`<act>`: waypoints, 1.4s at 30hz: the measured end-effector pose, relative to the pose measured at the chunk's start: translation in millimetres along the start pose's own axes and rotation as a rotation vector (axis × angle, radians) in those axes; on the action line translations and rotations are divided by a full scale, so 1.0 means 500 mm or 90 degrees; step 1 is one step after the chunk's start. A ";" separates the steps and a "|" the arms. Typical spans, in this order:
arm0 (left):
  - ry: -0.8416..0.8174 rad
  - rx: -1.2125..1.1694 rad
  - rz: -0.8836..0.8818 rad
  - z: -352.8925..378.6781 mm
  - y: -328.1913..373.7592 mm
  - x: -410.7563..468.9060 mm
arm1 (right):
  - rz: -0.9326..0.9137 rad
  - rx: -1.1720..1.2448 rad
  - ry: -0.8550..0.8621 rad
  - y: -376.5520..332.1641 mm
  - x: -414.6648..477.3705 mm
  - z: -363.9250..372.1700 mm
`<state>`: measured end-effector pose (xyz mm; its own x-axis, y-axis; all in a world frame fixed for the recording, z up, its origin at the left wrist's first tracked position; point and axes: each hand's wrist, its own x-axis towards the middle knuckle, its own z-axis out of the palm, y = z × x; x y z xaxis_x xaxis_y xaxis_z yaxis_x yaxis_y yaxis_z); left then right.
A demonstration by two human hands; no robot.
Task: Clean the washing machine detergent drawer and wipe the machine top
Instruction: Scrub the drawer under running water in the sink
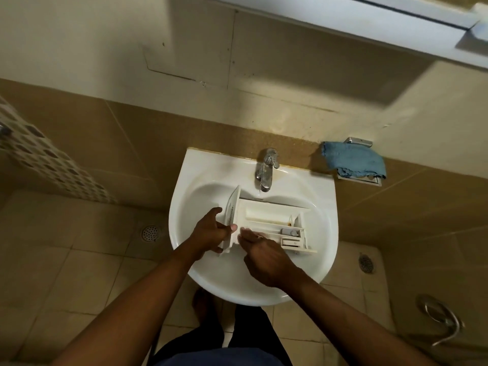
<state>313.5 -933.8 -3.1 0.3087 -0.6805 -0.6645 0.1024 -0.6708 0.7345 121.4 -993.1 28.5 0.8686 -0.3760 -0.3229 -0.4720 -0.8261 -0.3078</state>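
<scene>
The detergent drawer (266, 220) lies in the bowl of the white sink (314, 260), just below the spout of the chrome faucet (266, 169), with its open side turned up towards us and its long axis running left to right.

We see the left hand (208, 233) gripping the drawer's front panel (232, 207), which stands tilted at the left end. The thumb (232, 228) presses on the panel's inner edge and the other fingers curl round its outer face and lower corner.

The right hand (266, 257) comes in over the near rim of the sink. Its fingers (247, 235) lie close together, only slightly bent, and their tips touch the drawer's near compartment beside the panel. We see nothing held in them, though that spot is a little blurred.

The drawer is off-white plastic, split lengthwise by thin walls into long compartments. At its right end sits a small grey insert (289, 231), and we make out a brownish stain just beyond it. The panel's inner face carries dark printed marks, too small for us to read.

A blue cloth (353, 161) is draped over a metal wall rack (359, 141) to the right of the faucet, well apart from the drawer.
</scene>
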 end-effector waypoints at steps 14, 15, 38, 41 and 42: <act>0.000 0.009 0.001 0.001 0.003 0.001 | -0.013 -0.025 0.020 -0.016 0.004 0.035; -0.002 0.009 0.001 0.000 0.003 0.001 | -0.036 -0.027 0.007 -0.016 -0.018 0.032; -0.004 0.008 -0.009 -0.002 0.007 -0.002 | 0.044 0.063 0.113 -0.060 0.012 0.036; 0.000 0.006 -0.008 -0.001 0.007 -0.002 | 0.007 0.002 0.087 -0.054 -0.028 0.068; -0.002 0.006 -0.008 -0.001 0.005 -0.002 | -0.004 -0.022 0.087 -0.040 -0.046 0.074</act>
<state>313.8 -935.0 -0.5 0.3040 -0.6730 -0.6743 0.0976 -0.6820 0.7248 105.1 -952.4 9.2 0.8850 -0.4222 -0.1961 -0.4631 -0.8415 -0.2784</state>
